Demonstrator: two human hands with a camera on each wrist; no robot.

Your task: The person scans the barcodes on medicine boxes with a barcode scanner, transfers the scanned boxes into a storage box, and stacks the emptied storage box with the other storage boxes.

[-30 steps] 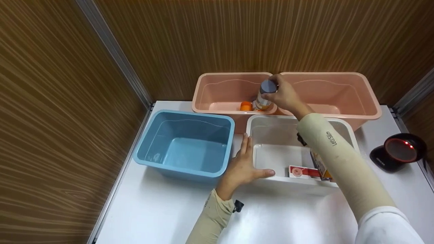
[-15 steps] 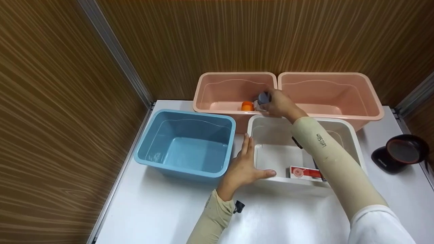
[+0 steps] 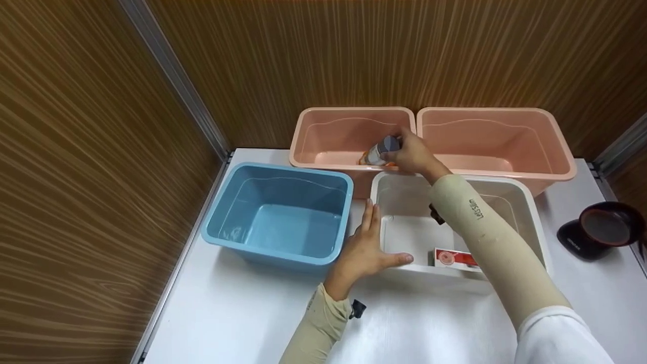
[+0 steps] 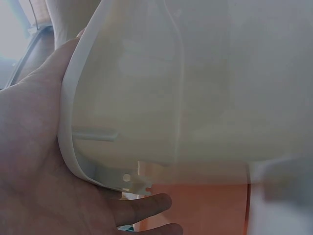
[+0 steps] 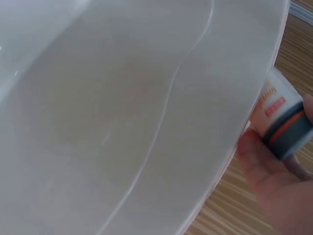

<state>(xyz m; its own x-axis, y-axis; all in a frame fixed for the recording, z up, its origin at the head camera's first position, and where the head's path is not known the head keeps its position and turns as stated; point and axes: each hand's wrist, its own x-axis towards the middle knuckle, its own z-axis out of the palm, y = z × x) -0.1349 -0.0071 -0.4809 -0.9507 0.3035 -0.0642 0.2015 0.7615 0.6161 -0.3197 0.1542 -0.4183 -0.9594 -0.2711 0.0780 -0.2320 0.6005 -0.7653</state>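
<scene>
My right hand grips a white bottle by its grey cap, inside the left pink bin. The bottle is tilted, cap toward the upper right and base toward the lower left. Orange lettering and a red patch show on its label in the right wrist view. Bits of orange show around its base; what they belong to is mostly hidden. My left hand rests against the near left corner of the white bin, fingers straight along the side, thumb over the front rim.
Inside the white bin lies a red and white box, partly behind my right forearm. A blue bin stands at the left, and a second pink bin at the back right. A black scanner-like device stands far right.
My right hand has lowered the bottle into the left pink bin and tipped it, base leftward. The orange lid seen earlier is now mostly covered. My left hand stays at the white bin.
</scene>
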